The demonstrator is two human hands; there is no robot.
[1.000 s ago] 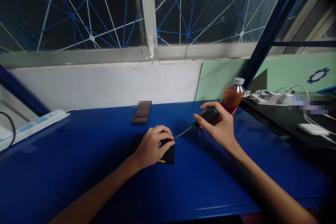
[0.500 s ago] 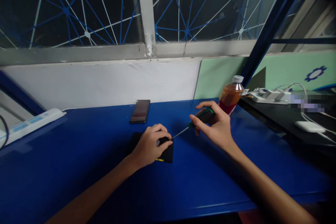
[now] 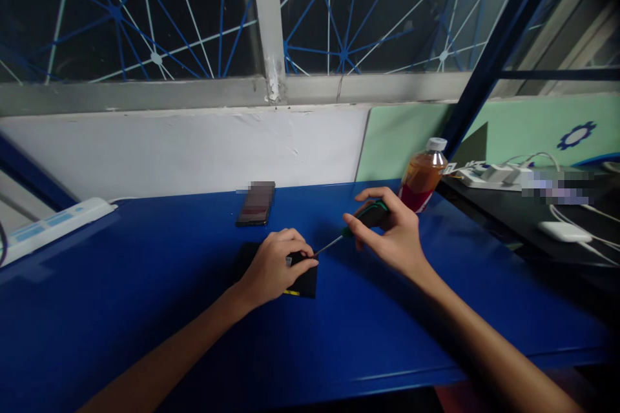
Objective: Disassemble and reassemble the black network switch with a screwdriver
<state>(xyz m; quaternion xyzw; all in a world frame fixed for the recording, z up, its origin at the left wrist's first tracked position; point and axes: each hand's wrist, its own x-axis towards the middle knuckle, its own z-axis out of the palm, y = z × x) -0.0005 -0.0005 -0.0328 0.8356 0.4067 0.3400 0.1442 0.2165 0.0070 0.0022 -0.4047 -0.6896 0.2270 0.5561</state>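
My right hand (image 3: pixel 394 229) is wrapped round the black and green handle of a screwdriver (image 3: pixel 372 213). Its thin metal shaft slants down to the left, and the tip ends at the fingertips of my left hand (image 3: pixel 276 268). That hand rests over a flat black object (image 3: pixel 306 285) with a yellow strip on its near edge, and its thumb and forefinger are pinched together at the screwdriver's tip. Whatever small piece lies between those fingers is too small to make out. Much of the black object is hidden under the hand.
A dark phone (image 3: pixel 256 204) lies on the blue table (image 3: pixel 368 329) behind my left hand. A bottle of amber drink (image 3: pixel 420 177) stands beyond my right hand. White power strips lie at the left (image 3: pixel 58 226) and on the black surface at the right (image 3: pixel 498 175).
The view has shifted slightly, so everything sits a little further left. Both hands keep the same hold, with the screwdriver's tip still at my left fingertips.
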